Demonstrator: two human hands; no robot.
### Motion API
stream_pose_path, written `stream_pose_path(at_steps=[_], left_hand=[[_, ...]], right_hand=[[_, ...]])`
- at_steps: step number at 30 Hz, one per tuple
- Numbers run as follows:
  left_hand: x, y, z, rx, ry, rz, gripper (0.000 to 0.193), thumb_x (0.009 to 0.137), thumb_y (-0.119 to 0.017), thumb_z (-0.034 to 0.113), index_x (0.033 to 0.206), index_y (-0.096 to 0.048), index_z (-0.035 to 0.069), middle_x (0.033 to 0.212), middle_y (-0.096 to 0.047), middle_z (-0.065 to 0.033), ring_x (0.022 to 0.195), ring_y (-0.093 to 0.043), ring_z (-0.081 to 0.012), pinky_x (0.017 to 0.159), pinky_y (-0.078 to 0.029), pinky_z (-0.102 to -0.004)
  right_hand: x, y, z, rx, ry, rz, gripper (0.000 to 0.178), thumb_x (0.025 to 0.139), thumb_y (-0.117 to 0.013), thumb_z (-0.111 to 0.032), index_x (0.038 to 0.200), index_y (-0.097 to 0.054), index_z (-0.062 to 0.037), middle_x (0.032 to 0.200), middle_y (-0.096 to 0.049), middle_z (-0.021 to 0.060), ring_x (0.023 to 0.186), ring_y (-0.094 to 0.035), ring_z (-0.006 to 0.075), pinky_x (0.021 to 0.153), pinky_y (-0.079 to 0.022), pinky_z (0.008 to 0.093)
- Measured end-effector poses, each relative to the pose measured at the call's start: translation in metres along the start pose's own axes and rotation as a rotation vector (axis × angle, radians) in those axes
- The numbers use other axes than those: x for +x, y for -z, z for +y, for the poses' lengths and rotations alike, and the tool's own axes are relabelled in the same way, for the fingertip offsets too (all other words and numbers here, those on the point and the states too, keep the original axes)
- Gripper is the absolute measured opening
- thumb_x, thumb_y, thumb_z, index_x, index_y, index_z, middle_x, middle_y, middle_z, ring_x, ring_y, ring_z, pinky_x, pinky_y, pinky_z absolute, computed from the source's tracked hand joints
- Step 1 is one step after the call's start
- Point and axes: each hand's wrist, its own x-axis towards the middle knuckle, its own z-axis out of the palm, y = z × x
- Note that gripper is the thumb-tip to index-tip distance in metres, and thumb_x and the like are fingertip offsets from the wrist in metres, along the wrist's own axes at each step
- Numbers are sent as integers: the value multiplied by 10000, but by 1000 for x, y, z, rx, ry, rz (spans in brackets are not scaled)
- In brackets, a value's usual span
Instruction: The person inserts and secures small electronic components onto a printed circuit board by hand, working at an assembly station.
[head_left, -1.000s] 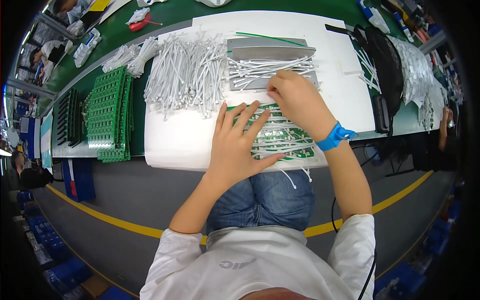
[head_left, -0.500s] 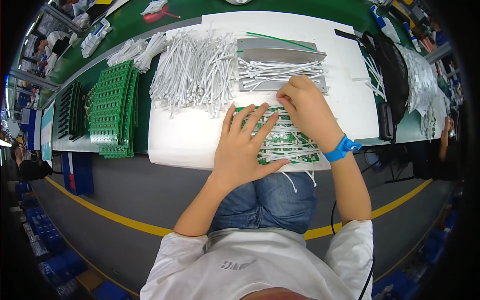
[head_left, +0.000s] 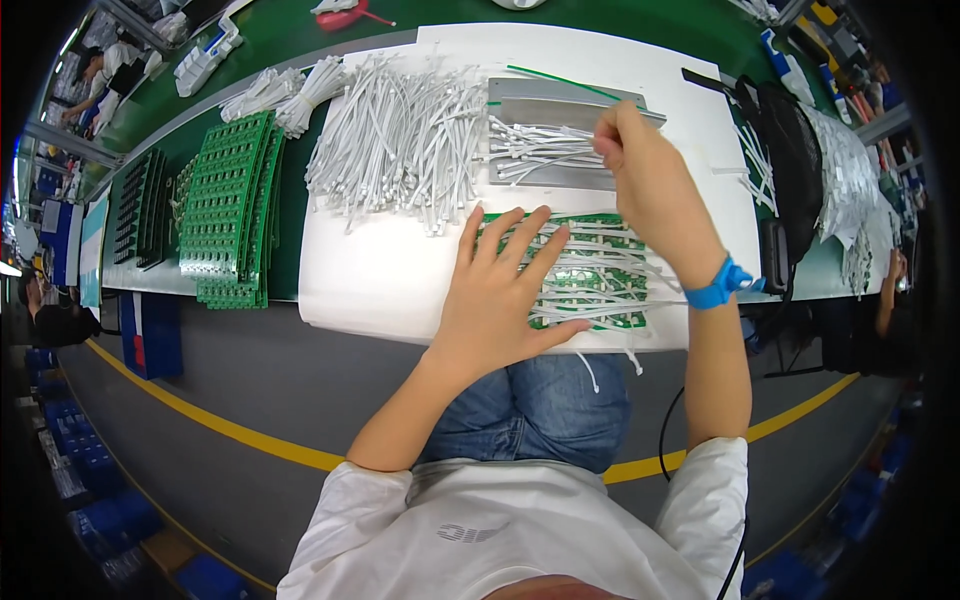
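Observation:
My left hand [head_left: 500, 285] lies flat with fingers spread over the left part of a green circuit board panel [head_left: 590, 275]. Several thin white wire leads [head_left: 600, 295] with small pale ends run across this panel, and two hang past the table's front edge. Above the panel, my right hand [head_left: 655, 185] has its thumb and fingertips pinched together at the right ends of the white leads [head_left: 545, 140] lying in a grey metal holder [head_left: 560, 180]. Whatever sits between those fingertips is hidden. A blue band [head_left: 718, 288] circles my right wrist.
A big heap of white leads [head_left: 400, 150] lies left of the holder on a white sheet [head_left: 370, 275]. Further left stand stacked green circuit boards [head_left: 225, 200] and black strips [head_left: 140, 215]. On the right are a black bag [head_left: 790, 150] and silvery packets [head_left: 840, 170].
My right hand has moved up and away from the panel to the leads in the metal holder. My left hand stays spread on the panel. The whole view has shifted slightly.

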Motion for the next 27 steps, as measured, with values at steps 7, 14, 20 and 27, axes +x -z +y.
stream_pose_path(at_steps=[7, 14, 20, 27], left_hand=[[11, -11, -3, 13, -24, 23, 843, 839, -800, 635, 1436, -651, 59, 1515, -565, -174, 1417, -485, -382, 1285, -226, -632], [10, -11, -2, -4, -18, 44, 812, 839, -812, 613, 1425, -666, 71, 1509, -576, -158, 1412, -499, -367, 1290, -234, -618], [11, -12, -1, 6, -13, 43, 797, 844, -813, 603, 1419, -670, 70, 1506, -581, -146, 1415, -498, -365, 1292, -235, -610], [13, -10, 1, 9, 12, 51, 781, 784, -885, 543, 1409, -698, 113, 1514, -592, -114, 1414, -512, -363, 1268, -297, -601]], right_hand=[[20, -33, 36, -134, 396, 27, 285, 974, -725, -63, 1220, -601, 9, 1152, -618, 186, 1008, -655, 428, 881, -554, 453], [22, -40, 42, -200, 350, 22, 183, 985, -703, -96, 1071, -594, 23, 1085, -608, 167, 1060, -634, 386, 889, -541, 469], [25, -42, 40, -338, 462, 175, 158, 917, -678, -43, 1052, -600, -17, 1059, -624, 138, 1029, -636, 346, 876, -529, 444], [29, -22, 36, -286, 390, 270, 236, 887, -619, 82, 1098, -607, -24, 1071, -669, 121, 1019, -674, 313, 891, -553, 420]])
